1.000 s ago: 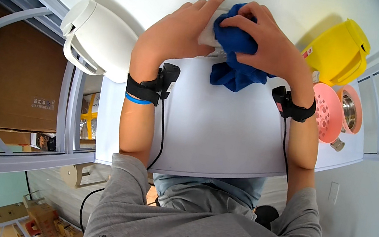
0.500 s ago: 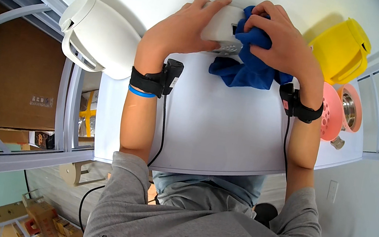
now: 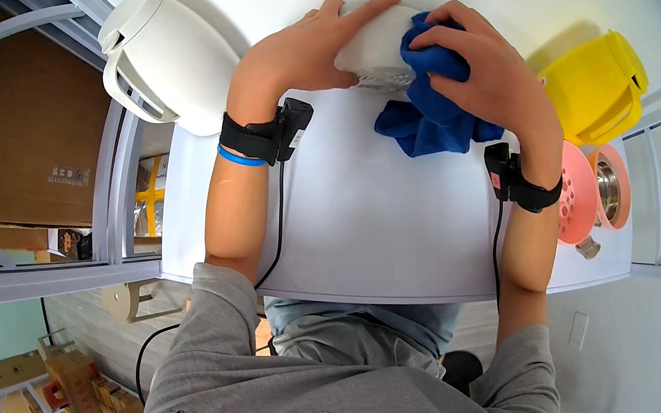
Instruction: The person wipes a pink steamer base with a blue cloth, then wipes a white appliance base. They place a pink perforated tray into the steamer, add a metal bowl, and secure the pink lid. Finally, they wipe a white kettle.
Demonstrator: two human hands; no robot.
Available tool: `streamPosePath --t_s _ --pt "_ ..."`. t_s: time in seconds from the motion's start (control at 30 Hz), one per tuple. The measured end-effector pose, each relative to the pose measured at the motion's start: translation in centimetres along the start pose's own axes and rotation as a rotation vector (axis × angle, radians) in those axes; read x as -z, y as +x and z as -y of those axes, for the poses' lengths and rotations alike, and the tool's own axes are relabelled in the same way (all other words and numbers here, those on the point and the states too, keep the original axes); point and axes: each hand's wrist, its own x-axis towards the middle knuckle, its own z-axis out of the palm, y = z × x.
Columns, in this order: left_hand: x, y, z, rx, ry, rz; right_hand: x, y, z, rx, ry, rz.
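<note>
White appliance [image 3: 373, 45] is gripped by left hand [image 3: 312, 48]; blue cloth [image 3: 431, 93] is bunched in right hand [image 3: 489, 80]. Risk: appliance could be tipped if the cloth is pressed too hard.

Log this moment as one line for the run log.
left hand: holds white appliance | right hand: presses blue cloth on it | table

The white appliance [image 3: 377, 45] is out in the open now: a second ago the blue cloth [image 3: 431, 93] covered nearly all of it. The right hand [image 3: 489, 76] has dragged the cloth to the appliance's right side. The left hand [image 3: 312, 48] has slid leftwards off the cloth, onto the bare white casing, index finger stretched across its top.
</note>
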Motion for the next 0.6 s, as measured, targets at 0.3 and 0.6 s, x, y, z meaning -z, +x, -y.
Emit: streamPosePath --t_s 0.3,0.6 --pt "-0.6 0.1 -0.8 -0.115 0.062 -0.077 2.0 -0.5 0.0 -0.221 -0.041 0.178" --pt "0.1 0.0 -0.1 -0.043 0.018 -0.005 1.6 -1.2 -1.2 -0.269 -0.225 0.129"
